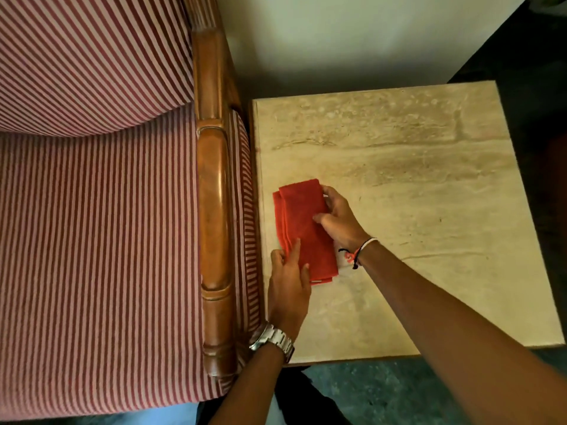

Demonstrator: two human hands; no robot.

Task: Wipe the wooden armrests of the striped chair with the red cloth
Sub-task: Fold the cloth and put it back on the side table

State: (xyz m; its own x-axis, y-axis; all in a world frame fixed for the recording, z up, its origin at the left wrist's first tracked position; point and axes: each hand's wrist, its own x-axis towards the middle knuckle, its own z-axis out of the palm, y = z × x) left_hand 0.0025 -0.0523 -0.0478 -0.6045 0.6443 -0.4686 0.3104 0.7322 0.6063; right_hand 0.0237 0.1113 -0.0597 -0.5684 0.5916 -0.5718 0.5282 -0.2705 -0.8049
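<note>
A folded red cloth [302, 223] lies on the beige stone side table [414, 167], near its left edge. My right hand [337, 217] grips the cloth's right side, thumb on top and fingers curled around the edge. My left hand [288, 285] touches the cloth's near left corner, its forefinger laid flat on the fabric. The striped chair [98, 194] fills the left of the view. Its glossy wooden armrest [214, 216] runs front to back just left of the table. The other armrest is out of view.
A pale wall [337, 35] rises behind the table. Dark floor [383, 394] shows in front of the table and along its right side. The table almost touches the chair's striped side panel [247, 210]. A metal watch [271, 340] sits on my left wrist.
</note>
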